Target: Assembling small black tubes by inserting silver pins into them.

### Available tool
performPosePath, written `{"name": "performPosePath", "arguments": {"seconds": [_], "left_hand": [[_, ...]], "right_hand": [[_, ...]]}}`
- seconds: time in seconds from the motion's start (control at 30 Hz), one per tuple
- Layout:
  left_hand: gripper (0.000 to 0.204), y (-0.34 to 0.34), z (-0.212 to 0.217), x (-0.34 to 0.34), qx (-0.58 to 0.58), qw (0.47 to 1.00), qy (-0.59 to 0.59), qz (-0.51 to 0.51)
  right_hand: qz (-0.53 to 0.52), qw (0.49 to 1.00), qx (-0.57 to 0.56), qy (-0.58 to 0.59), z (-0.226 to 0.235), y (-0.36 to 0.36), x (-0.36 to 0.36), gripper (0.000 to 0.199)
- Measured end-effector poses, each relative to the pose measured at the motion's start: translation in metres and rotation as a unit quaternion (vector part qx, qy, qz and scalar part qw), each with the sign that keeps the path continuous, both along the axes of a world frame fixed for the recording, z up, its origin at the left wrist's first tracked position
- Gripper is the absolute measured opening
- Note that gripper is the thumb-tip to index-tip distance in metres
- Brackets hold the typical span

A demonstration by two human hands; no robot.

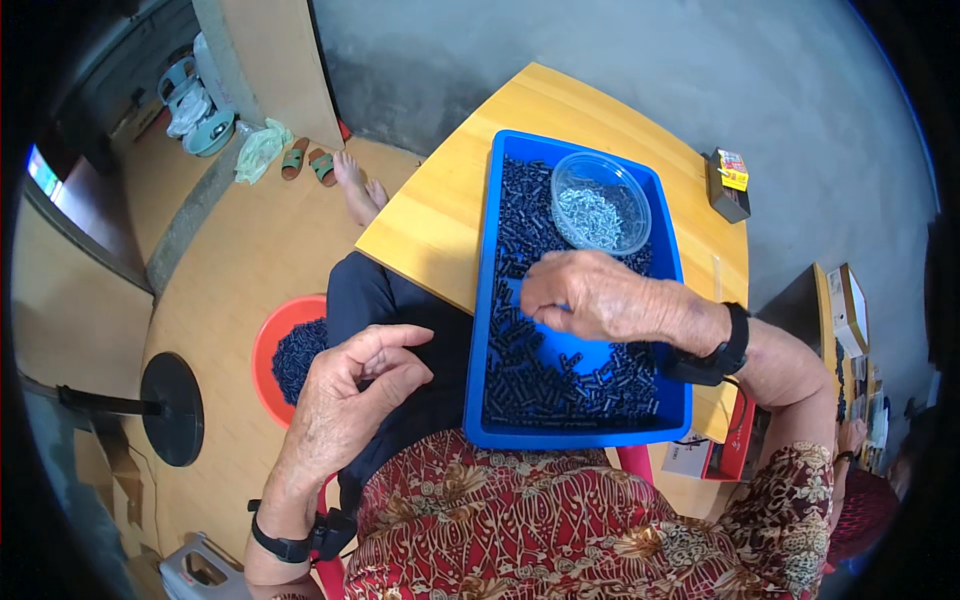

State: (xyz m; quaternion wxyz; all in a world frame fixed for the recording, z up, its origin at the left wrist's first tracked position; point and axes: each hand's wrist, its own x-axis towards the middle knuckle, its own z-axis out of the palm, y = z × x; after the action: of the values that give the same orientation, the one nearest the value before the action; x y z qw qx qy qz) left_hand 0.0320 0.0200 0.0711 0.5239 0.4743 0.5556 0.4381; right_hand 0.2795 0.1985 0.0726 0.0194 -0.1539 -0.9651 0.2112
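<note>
A blue plastic tray (479,345) rests partly on the yellow table and reaches over my lap. Small black plastic pieces (530,395) cover much of its floor, with bare blue showing in the middle. In its far right part sits a clear round tub (642,195) of small silver metal pieces (592,218). My right hand (590,292) hangs over the tray just in front of the tub, fingers curled down; whatever they hold is hidden. Left of the tray, above my lap, my left hand (358,392) has its thumb and forefinger apart, with nothing visible between them.
The yellow table (440,215) stands against a grey wall. On its far right is a dark box (729,190). A red basin (264,350) of dark pieces stands on the floor to the left, near a round black stand base (172,409). Slippers (321,166) lie beyond. Another person is at the right edge.
</note>
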Motion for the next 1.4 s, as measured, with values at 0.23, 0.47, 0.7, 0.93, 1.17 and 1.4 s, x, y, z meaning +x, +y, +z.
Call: {"name": "performPosePath", "arguments": {"seconds": [0.23,0.47,0.7,0.93,1.17,1.4], "left_hand": [[0.026,0.016,0.008,0.012,0.035,0.998,0.033,-0.04],[0.03,0.046,0.015,0.025,0.05,0.992,-0.093,-0.067],[0.028,0.044,-0.012,0.03,0.024,0.994,-0.07,-0.077],[0.025,0.041,-0.01,0.035,0.045,0.997,-0.065,-0.016],[0.022,0.005,0.027,0.04,0.043,0.98,-0.155,0.118],[0.023,-0.001,0.046,0.034,0.098,0.967,-0.21,0.102]], "right_hand": [[0.04,0.998,0.042,-0.005,-0.022,-0.014,-0.005,0.009],[-0.008,1.0,-0.01,0.019,-0.013,-0.013,-0.003,0.009],[-0.062,0.996,-0.063,0.01,-0.015,-0.009,0.0,0.011],[-0.054,0.997,-0.062,-0.004,-0.016,-0.011,0.003,0.015],[-0.014,1.0,-0.009,-0.02,-0.015,-0.011,0.003,0.012],[-0.029,0.999,-0.01,-0.007,-0.011,-0.016,0.005,0.014]]}}
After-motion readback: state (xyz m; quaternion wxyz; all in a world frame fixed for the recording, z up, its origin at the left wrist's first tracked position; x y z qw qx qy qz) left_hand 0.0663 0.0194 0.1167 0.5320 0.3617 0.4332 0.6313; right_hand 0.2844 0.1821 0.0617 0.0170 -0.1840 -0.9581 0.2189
